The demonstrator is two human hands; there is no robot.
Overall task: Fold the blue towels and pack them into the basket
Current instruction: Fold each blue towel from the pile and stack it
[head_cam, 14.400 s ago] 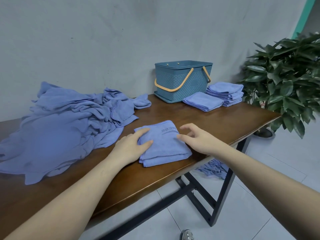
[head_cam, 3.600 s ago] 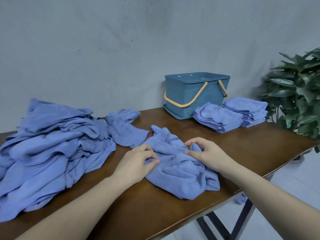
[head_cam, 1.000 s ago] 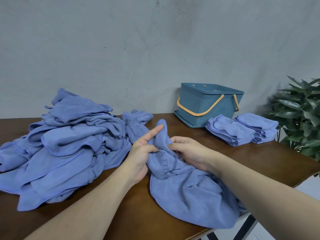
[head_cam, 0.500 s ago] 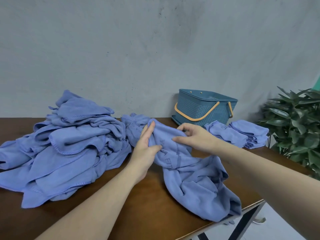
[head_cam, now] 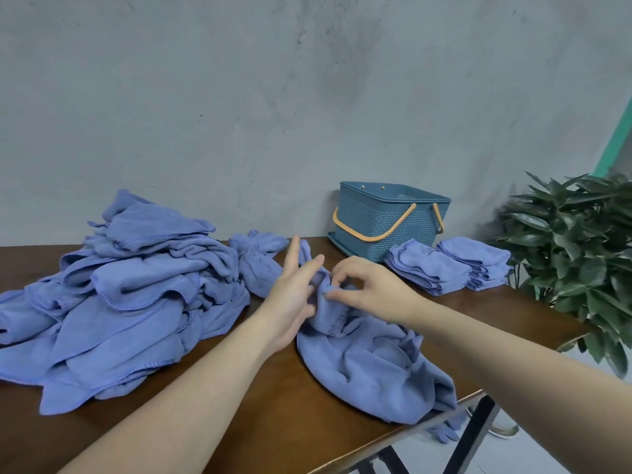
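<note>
Mostly occluded: right hand [head_cam: 369, 289] fingers pinch the bunched blue towel [head_cam: 369, 364] mid-desk [head_cam: 273, 422]; left hand [head_cam: 290, 295] holds it too, upper fingers straight, lower ones hidden. Basket [head_cam: 372, 227] interior unseen.

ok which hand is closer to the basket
Right. The right hand pinches the towel just in front of the basket; the left hand grips it farther left.

A mottled grey plaster wall [head_cam: 273, 114] is rising behind a dark brown wooden table [head_cam: 260, 419] standing on black metal legs [head_cam: 472, 436], while a leafy green plant [head_cam: 578, 254] is sitting at the right under a teal strip [head_cam: 615, 138], above pale floor [head_cam: 533, 453].
</note>
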